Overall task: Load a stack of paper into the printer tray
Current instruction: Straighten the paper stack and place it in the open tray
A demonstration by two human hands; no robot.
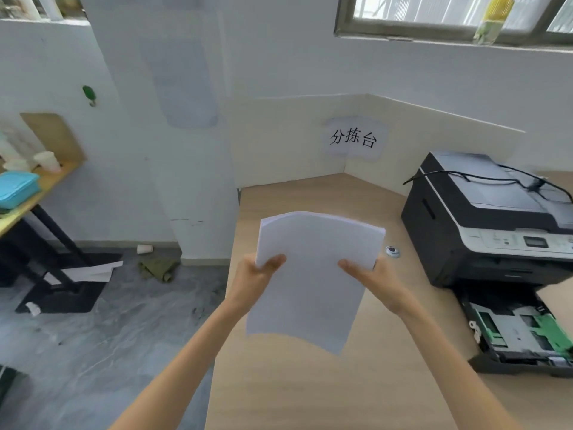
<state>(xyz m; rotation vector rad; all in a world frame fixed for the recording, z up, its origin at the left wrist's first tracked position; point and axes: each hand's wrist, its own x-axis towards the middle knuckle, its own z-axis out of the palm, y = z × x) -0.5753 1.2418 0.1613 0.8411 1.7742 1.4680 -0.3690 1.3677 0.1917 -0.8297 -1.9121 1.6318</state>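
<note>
A white stack of paper hangs in the air above the wooden table, slightly bowed, its lower edge drooping. My left hand grips its left edge with the thumb on top. My right hand grips its right edge the same way. A black and grey printer stands on the table at the right. Its paper tray is pulled out in front of it, with green guides showing and no paper visible inside. The stack is left of the tray, apart from it.
A small round white and black object lies on the table between the paper and the printer. A black cable runs across the printer's top. Cream partition walls with a paper sign close the table's far corner. Left lies grey floor with litter and another desk.
</note>
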